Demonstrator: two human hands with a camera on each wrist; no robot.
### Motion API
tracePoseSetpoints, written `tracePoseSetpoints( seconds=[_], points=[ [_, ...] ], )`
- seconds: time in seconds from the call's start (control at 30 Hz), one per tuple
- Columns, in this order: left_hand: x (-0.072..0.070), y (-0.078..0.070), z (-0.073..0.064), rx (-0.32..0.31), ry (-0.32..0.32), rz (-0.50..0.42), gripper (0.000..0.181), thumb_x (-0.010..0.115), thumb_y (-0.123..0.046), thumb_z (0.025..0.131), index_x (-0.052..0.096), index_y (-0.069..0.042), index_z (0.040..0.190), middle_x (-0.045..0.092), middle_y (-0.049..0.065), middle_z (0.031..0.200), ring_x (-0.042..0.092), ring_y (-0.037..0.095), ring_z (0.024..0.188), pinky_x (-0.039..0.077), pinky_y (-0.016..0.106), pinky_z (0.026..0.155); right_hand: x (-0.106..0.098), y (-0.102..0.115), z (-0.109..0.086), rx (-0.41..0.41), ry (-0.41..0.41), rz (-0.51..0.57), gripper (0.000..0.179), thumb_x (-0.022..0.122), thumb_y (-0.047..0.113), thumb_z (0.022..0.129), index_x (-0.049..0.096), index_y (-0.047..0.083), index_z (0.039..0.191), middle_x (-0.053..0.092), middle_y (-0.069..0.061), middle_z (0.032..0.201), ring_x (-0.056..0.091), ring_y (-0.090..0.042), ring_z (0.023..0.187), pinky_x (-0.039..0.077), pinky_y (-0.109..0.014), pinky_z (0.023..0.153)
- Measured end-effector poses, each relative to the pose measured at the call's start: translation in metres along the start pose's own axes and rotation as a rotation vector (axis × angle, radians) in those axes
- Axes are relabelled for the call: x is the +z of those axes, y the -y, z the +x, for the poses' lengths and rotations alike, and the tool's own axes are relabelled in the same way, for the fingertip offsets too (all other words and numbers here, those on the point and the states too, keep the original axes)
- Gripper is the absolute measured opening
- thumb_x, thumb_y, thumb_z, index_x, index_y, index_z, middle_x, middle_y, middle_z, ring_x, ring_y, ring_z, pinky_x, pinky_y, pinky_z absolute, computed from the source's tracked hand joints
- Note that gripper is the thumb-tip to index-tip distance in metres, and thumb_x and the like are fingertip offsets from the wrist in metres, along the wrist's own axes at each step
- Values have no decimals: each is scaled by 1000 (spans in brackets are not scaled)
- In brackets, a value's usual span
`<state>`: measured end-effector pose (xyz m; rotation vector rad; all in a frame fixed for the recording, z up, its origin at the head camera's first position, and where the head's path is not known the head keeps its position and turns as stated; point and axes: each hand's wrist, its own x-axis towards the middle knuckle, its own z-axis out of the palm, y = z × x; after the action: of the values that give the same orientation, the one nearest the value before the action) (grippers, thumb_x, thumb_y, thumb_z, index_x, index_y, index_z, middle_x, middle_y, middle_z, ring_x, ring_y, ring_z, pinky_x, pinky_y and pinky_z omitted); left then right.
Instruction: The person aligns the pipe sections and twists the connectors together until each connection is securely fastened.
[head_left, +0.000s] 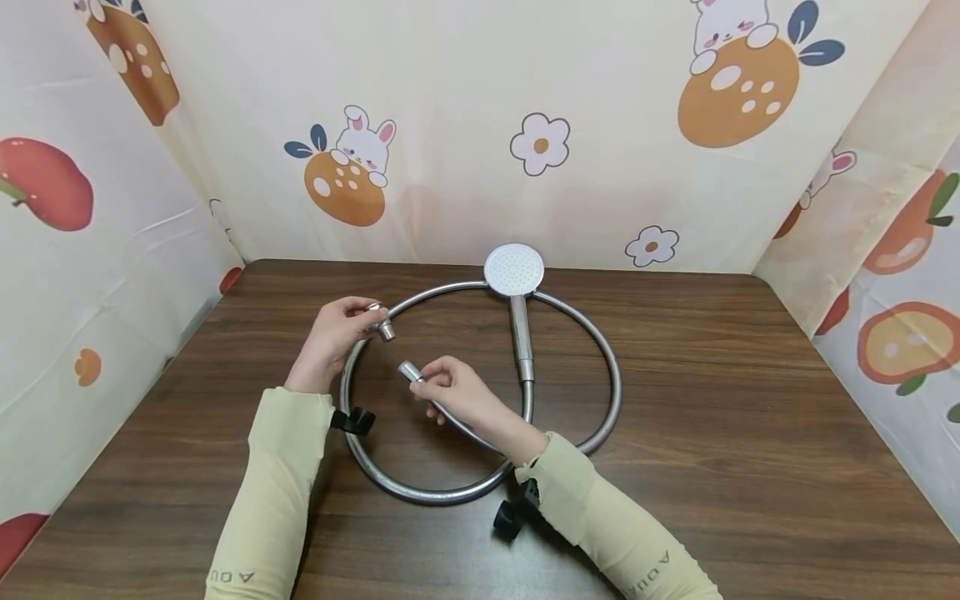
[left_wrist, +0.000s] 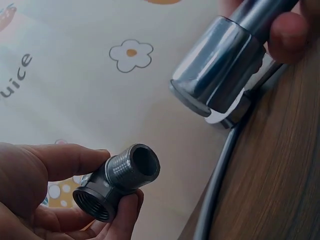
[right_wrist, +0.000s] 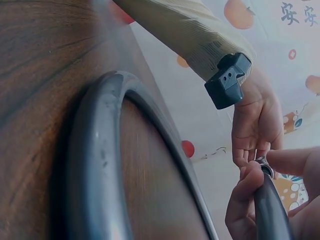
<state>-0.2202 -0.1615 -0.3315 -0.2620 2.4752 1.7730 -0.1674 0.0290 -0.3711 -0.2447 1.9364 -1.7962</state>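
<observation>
Shower hose [head_left: 616, 383] | head: looped on table [head_left: 750, 433], partly hidden by right sleeve [head_left: 618, 525]; right hand [head_left: 468, 396] pinches its end, left hand [head_left: 337, 333] pinches metal fitting [head_left: 386, 332] | left wrist: right hand cut off | right wrist: fitting mostly obscured.

Head view: above the near side, facing far and down over the desk [head_left: 750, 417]. Left-wrist view: close, towards the far backdrop [left_wrist: 80, 110], sharing elbow fitting [left_wrist: 124, 171] and hose end [left_wrist: 215, 65] with head. Right-wrist view: low beside the hose [right_wrist: 95, 150], facing far left.
</observation>
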Motion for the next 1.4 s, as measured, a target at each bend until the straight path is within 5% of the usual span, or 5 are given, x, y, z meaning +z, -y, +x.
tracePoseSetpoints(
  seconds=[0.53, 0.77, 1.0, 1.23, 1.4],
  points=[
    [15, -7, -2, 34, 41, -6, 39, 60, -17, 88, 52, 3, 120, 53, 5, 93, 56, 6, 73, 51, 21, 67, -5, 8, 6, -36, -37, -12, 23, 58, 3, 85, 48, -1, 105, 62, -29, 88, 56, -11, 53, 47, -21, 50],
    [23, -18, 1, 37, 0, -31, 37, 61, -19, 87, 54, -2, 118, 53, 4, 98, 55, 11, 79, 48, 22, 70, -10, 12, 8, -42, -74, -65, 27, 62, 14, 86, 49, 0, 104, 62, -29, 90, 52, -11, 49, 44, -21, 46],
    [30, -29, 1, 54, 1, -73, 36, 61, -18, 86, 55, -2, 117, 54, 3, 95, 56, 10, 77, 48, 22, 70, -13, 18, 9, -73, -148, -143, 28, 60, 25, 87, 53, 5, 106, 60, -9, 76, 52, -11, 46, 46, -25, 46],
    [32, -28, 0, 45, 0, -88, 34, 61, -16, 87, 55, -1, 117, 54, 3, 95, 55, 9, 77, 48, 21, 70, -15, 17, 10, -97, -162, -120, 26, 59, 27, 88, 53, 8, 105, 59, -18, 75, 45, -10, 43, 40, -22, 42],
    [31, -27, 1, 32, 7, -98, 36, 61, -18, 86, 55, -1, 117, 55, 3, 95, 55, 9, 77, 48, 21, 70, -16, 17, 12, -98, -181, -102, 23, 59, 26, 88, 54, 10, 103, 55, -9, 64, 45, -10, 41, 39, -22, 42]
  ],
)
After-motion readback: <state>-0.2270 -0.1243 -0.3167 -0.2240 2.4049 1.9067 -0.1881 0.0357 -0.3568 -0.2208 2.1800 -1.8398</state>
